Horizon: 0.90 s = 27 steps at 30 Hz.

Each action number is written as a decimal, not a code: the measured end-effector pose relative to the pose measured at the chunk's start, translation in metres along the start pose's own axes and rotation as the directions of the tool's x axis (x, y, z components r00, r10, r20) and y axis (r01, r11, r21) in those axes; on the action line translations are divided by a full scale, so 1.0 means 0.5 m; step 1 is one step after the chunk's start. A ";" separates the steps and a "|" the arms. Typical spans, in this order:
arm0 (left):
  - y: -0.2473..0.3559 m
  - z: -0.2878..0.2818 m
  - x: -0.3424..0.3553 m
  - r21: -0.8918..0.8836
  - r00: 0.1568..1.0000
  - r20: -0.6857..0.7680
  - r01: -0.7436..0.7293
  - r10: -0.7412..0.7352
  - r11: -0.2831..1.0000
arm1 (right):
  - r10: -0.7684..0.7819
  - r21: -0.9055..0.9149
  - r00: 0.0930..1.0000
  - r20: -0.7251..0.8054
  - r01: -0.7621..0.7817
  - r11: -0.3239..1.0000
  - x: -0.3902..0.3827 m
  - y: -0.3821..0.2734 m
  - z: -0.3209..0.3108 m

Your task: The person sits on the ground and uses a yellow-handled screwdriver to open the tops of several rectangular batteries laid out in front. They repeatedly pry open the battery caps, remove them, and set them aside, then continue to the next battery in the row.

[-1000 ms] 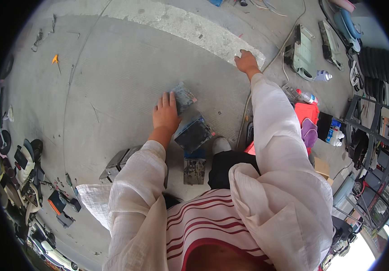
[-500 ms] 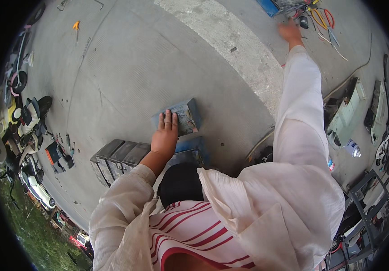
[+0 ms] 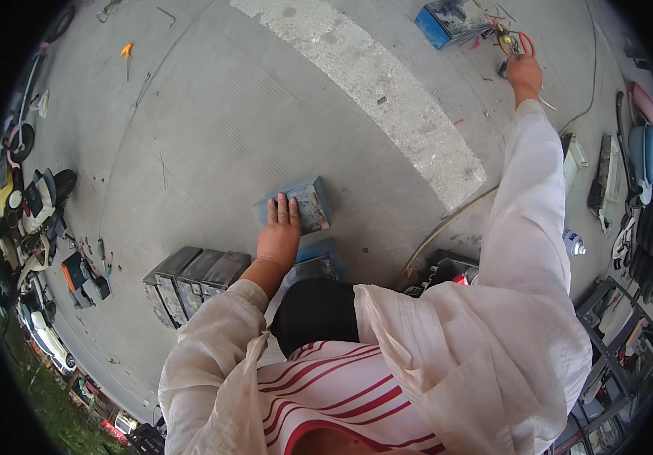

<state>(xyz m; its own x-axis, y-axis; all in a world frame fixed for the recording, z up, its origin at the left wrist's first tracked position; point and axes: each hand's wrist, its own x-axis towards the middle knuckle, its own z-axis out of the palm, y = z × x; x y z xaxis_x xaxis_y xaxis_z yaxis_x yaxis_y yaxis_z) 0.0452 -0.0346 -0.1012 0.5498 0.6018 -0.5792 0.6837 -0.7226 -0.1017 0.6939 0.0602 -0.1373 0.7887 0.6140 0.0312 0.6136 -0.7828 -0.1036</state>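
Note:
My left hand (image 3: 278,235) lies with its fingers stretched out flat on the top of a scuffed blue-grey box-shaped block (image 3: 313,205), which looks like a battery. At the far right my right arm is stretched out, and my right hand (image 3: 525,74) is down among hand tools, its fingers curled. Just beyond its fingers show a red looped handle (image 3: 528,44) and a tool with yellow parts (image 3: 505,39). What the curled fingers close on is hidden. Left of these tools stands another blue block with a dark top (image 3: 434,29).
Several dark block-shaped batteries (image 3: 190,277) stand in a row left of my left forearm. Another blue block (image 3: 319,262) is close to my knee. An orange-handled screwdriver (image 3: 126,57) lies far left. A cable (image 3: 447,221), a spray can (image 3: 573,242) and a metal frame (image 3: 622,334) are at right.
My right hand has moved from beside the far blue block rightward onto the tools, its fingers now curled. The view has shifted slightly. My left hand stays on its block.

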 end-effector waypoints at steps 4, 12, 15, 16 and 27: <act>-0.007 -0.023 0.012 -0.081 1.000 -0.022 -0.015 0.014 0.997 | -0.071 0.123 0.984 -0.163 0.092 0.988 0.023 0.012 -0.255; -0.233 -0.167 -0.194 -0.774 0.833 -0.523 -0.373 -0.184 0.511 | -0.098 0.670 0.995 -0.025 0.090 0.737 -0.411 -0.143 -0.405; -0.453 -0.209 -0.332 -0.636 0.380 -0.769 -0.527 -0.513 0.564 | -0.027 0.672 1.000 -0.014 0.029 0.740 -0.627 -0.174 -0.392; -0.520 -0.182 -0.419 -0.620 0.255 -0.769 -0.519 -0.586 0.589 | 0.006 0.678 1.000 0.016 -0.015 0.735 -0.715 -0.184 -0.384; -0.511 0.293 -0.870 -0.918 0.760 -0.397 -0.324 -0.514 0.229 | -0.269 0.668 0.955 0.123 0.120 0.734 -1.251 -0.474 -0.634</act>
<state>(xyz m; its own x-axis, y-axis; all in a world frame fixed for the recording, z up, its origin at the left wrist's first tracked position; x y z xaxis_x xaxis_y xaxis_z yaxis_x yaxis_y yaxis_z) -0.4387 -0.1616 0.0582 0.2566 0.9642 -0.0668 0.4190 -0.0487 0.9067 0.0676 -0.1704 0.1830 0.5837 0.8093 -0.0651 0.5191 -0.4337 -0.7366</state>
